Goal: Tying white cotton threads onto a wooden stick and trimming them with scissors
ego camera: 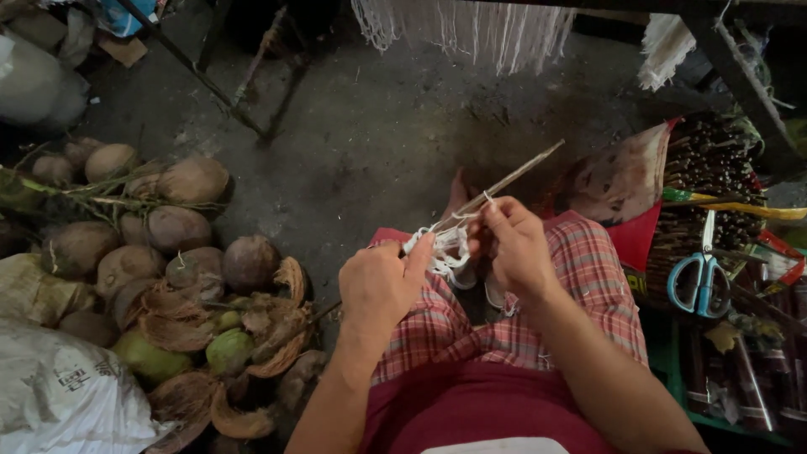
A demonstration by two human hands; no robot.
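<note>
While left hand [380, 287] clamps the thin stick [504, 182] and right hand [514, 244] pinches white string [445, 245] at it over the plaid-covered lap [580, 277], best keep wraps tight, evenly spaced, stick steady, clear of the coconuts [160, 244].

floor [370, 143]: dark, rough, dusty concrete | light: dim, brighter at centre | left: heap of husked coconuts [160, 252], white sack [59, 395] | top: white fringe [471, 29] hung from dark frame | right: blue-handled scissors [699, 282] on clutter
</note>
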